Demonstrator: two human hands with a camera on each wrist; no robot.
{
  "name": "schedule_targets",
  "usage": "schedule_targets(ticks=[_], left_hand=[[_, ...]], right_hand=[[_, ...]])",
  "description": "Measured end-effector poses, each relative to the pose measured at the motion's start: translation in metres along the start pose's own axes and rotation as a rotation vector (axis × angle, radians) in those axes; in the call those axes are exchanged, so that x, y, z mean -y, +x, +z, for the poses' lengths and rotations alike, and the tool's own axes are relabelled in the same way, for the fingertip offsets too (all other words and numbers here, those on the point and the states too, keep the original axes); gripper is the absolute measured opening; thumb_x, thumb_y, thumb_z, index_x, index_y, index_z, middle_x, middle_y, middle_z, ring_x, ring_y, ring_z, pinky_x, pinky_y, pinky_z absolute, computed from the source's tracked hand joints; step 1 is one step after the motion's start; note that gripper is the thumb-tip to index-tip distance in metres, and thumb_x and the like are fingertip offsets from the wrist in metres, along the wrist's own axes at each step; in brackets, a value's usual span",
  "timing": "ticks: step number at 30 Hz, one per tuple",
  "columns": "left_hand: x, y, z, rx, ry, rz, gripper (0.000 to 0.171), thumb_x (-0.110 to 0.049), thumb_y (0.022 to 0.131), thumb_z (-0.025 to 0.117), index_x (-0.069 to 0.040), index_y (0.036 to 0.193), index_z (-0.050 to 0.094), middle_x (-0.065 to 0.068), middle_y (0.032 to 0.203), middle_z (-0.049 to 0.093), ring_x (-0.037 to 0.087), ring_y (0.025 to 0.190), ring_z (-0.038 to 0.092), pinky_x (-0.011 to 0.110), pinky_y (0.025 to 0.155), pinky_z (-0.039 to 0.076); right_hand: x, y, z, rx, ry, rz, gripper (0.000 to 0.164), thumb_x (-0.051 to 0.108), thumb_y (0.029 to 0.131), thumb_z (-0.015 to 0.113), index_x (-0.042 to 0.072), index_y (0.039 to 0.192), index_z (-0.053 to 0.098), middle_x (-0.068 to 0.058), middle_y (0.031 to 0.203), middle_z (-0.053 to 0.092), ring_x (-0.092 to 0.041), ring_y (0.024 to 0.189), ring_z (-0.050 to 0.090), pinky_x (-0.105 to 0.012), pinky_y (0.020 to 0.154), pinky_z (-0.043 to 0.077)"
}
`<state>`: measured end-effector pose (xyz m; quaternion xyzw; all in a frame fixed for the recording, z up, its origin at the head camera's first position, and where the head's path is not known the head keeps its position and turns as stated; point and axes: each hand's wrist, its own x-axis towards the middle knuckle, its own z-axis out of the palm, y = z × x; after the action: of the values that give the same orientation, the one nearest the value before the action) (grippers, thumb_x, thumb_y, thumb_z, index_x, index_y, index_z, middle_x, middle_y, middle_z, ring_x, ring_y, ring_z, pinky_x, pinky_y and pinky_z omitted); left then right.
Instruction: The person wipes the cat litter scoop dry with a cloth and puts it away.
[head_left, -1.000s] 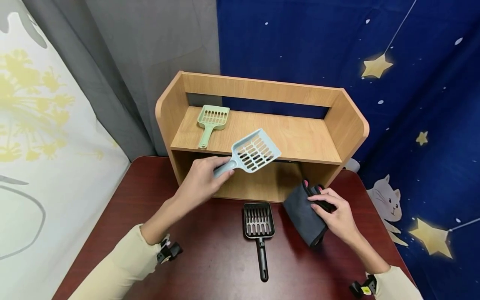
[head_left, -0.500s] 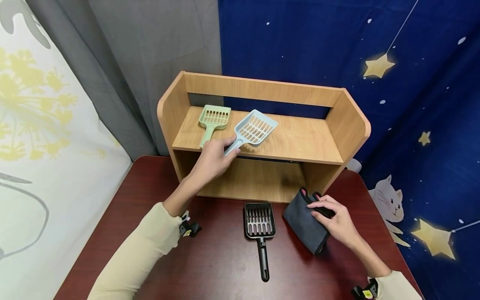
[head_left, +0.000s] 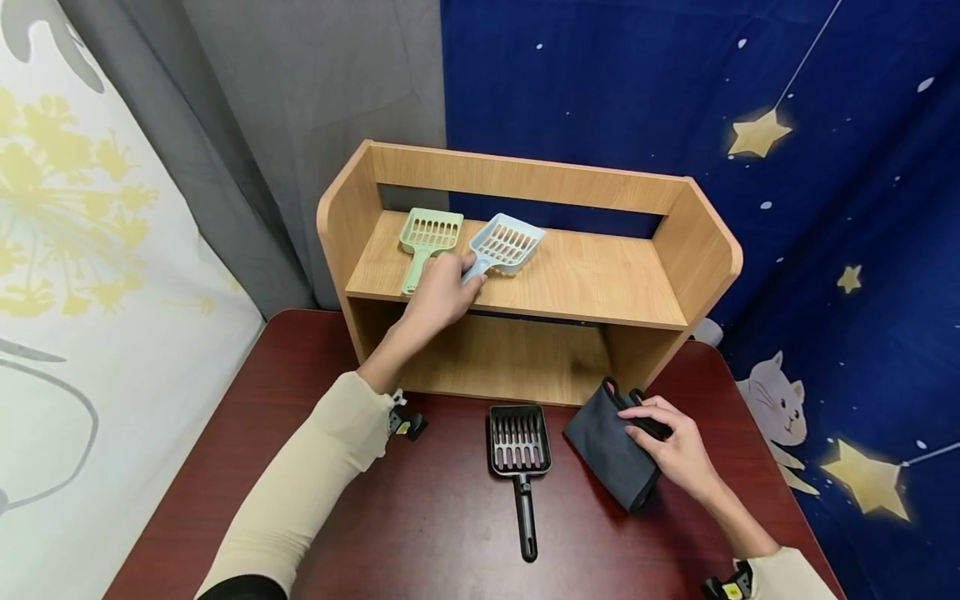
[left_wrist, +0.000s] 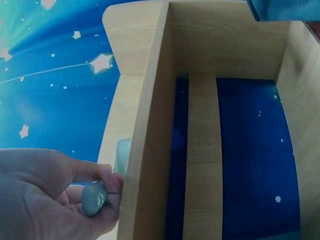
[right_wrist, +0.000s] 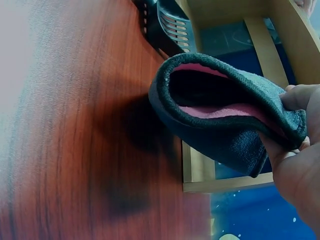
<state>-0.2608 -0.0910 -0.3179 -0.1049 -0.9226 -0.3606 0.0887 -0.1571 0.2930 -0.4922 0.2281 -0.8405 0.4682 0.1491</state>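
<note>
Far left on my head view, a white cloth point(head_left: 97, 367) with yellow plant print; next along, a grey curtain point(head_left: 322, 92); it hangs behind the left end of a light wooden shelf point(head_left: 592, 279), which stands on a dark red tabletop point(head_left: 420, 517). A cream sleeve point(head_left: 307, 483) reaches in from lower left; on the upper board, toward its left end, a pale green scoop point(head_left: 424, 251) lies with slotted head to the back, handle pointing at the front edge; just right of that handle, the left hand point(head_left: 441, 292), its fingers curled in a closed pinch round the handle of a pale blue scoop point(head_left: 491, 256); the blue head sits over the same board, beside the green one, angled back and right; whether it touches the wood I cannot tell; my left wrist view gives the handle's rounded end poking out between the fingers. Mid tabletop, in front of the shelf, a black scoop point(head_left: 522, 480), slotted head toward the shelf, handle toward the wearer; right of it, a dark grey folded cloth point(head_left: 609, 450), black-edged, pink inside on my right wrist view; the right hand point(head_left: 678, 442) pinches its edge, thumb and fingers closed on the fabric; far right, a blue curtain point(head_left: 825, 225) printed with stars.
</note>
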Motion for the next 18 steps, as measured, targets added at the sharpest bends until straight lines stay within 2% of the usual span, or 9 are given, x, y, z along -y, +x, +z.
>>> schedule_targets(ticks=[2, 5, 7, 9, 11, 13, 14, 16, 18], left_hand=[[-0.001, 0.005, 0.002, -0.010, 0.003, -0.008, 0.040, -0.013, 0.104, 0.067, 0.007, 0.139, 0.065, 0.019, 0.134, 0.069, 0.024, 0.099, 0.061, 0.033, 0.078, 0.049], [-0.002, 0.010, 0.006, -0.023, 0.021, -0.003, 0.026, -0.014, 0.104, 0.067, 0.007, 0.118, 0.074, 0.017, 0.107, 0.073, 0.022, 0.085, 0.057, 0.028, 0.068, 0.041], [-0.003, 0.013, 0.009, -0.030, 0.018, 0.003, 0.019, -0.014, 0.104, 0.067, 0.004, 0.100, 0.073, 0.012, 0.089, 0.066, 0.020, 0.076, 0.053, 0.026, 0.061, 0.036], [-0.004, 0.015, 0.011, -0.032, 0.005, 0.004, 0.026, -0.014, 0.104, 0.067, -0.001, 0.083, 0.063, 0.006, 0.075, 0.053, 0.018, 0.069, 0.047, 0.025, 0.057, 0.032], [-0.005, 0.017, 0.014, -0.036, -0.016, 0.008, 0.033, -0.016, 0.104, 0.068, -0.004, 0.077, 0.055, 0.003, 0.071, 0.046, 0.016, 0.065, 0.045, 0.024, 0.055, 0.031], [-0.007, 0.017, 0.016, -0.029, -0.031, 0.010, 0.033, -0.019, 0.105, 0.068, -0.002, 0.078, 0.057, 0.005, 0.072, 0.049, 0.016, 0.065, 0.045, 0.023, 0.054, 0.032], [-0.008, 0.017, 0.018, -0.027, -0.040, 0.010, 0.032, -0.021, 0.105, 0.068, 0.002, 0.083, 0.063, 0.008, 0.075, 0.056, 0.017, 0.065, 0.046, 0.023, 0.054, 0.032], [-0.011, 0.017, 0.021, -0.022, -0.040, 0.018, 0.034, -0.023, 0.105, 0.068, 0.010, 0.103, 0.073, 0.018, 0.091, 0.070, 0.017, 0.066, 0.047, 0.023, 0.053, 0.032], [-0.015, 0.017, 0.024, -0.012, -0.036, 0.027, 0.042, -0.025, 0.105, 0.068, 0.011, 0.125, 0.071, 0.025, 0.112, 0.073, 0.016, 0.064, 0.046, 0.022, 0.052, 0.032]], right_hand=[[0.000, 0.000, 0.002, -0.007, 0.002, -0.006, 0.034, -0.015, 0.080, 0.083, 0.008, 0.104, 0.082, -0.009, 0.097, 0.069, -0.008, 0.099, 0.060, -0.011, 0.086, 0.045], [0.000, -0.002, 0.004, -0.020, 0.003, -0.019, 0.034, -0.017, 0.079, 0.083, 0.007, 0.103, 0.082, -0.011, 0.097, 0.069, -0.008, 0.103, 0.060, -0.010, 0.090, 0.043], [-0.001, -0.003, 0.006, -0.018, 0.005, -0.020, 0.034, -0.017, 0.078, 0.083, 0.007, 0.103, 0.081, -0.011, 0.098, 0.070, -0.008, 0.105, 0.059, -0.009, 0.092, 0.043], [-0.002, -0.004, 0.007, -0.012, 0.009, -0.017, 0.034, -0.017, 0.078, 0.083, 0.007, 0.103, 0.081, -0.011, 0.098, 0.070, -0.008, 0.106, 0.059, -0.009, 0.092, 0.043], [-0.003, -0.005, 0.007, -0.002, 0.005, -0.012, 0.034, -0.017, 0.079, 0.083, 0.007, 0.103, 0.081, -0.010, 0.099, 0.070, -0.007, 0.106, 0.059, -0.009, 0.092, 0.044], [-0.003, -0.005, 0.007, 0.007, 0.006, -0.001, 0.034, -0.016, 0.080, 0.083, 0.008, 0.104, 0.081, -0.009, 0.099, 0.070, -0.006, 0.104, 0.059, -0.010, 0.089, 0.045], [-0.003, -0.005, 0.007, 0.007, 0.004, -0.001, 0.034, -0.016, 0.080, 0.083, 0.008, 0.104, 0.081, -0.009, 0.099, 0.070, -0.006, 0.103, 0.059, -0.010, 0.089, 0.045], [-0.003, -0.006, 0.007, 0.010, 0.000, 0.003, 0.034, -0.016, 0.080, 0.083, 0.009, 0.104, 0.082, -0.009, 0.099, 0.070, -0.005, 0.104, 0.059, -0.010, 0.089, 0.045], [-0.002, -0.005, 0.008, 0.012, 0.000, 0.002, 0.034, -0.016, 0.080, 0.083, 0.009, 0.104, 0.081, -0.009, 0.099, 0.070, -0.005, 0.103, 0.059, -0.010, 0.089, 0.045]])
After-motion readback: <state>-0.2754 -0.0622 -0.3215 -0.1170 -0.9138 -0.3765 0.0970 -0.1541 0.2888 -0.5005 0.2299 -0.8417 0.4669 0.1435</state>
